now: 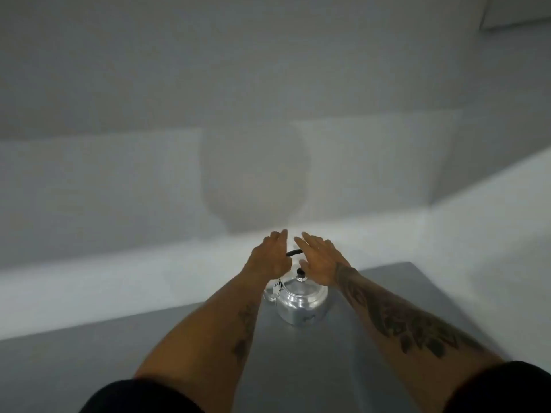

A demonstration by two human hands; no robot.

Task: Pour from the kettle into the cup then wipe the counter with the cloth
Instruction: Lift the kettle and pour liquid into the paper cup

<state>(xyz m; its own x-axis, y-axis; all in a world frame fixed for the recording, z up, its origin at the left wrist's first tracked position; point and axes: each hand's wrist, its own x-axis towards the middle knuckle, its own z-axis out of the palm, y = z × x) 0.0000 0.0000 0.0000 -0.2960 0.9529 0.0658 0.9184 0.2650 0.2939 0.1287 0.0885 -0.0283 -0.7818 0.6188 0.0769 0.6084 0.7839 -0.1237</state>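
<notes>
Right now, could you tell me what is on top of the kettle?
The kettle carries a lid with a black knob and a dark handle arching above. The left hand and right hand cover both handle ends.

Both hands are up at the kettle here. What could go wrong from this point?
1. The left hand seems to be at the black handle while the right hand hovers open, so the kettle could swing when lifted.
2. No cup or cloth shows on the grey counter, so pouring may spill.
</notes>
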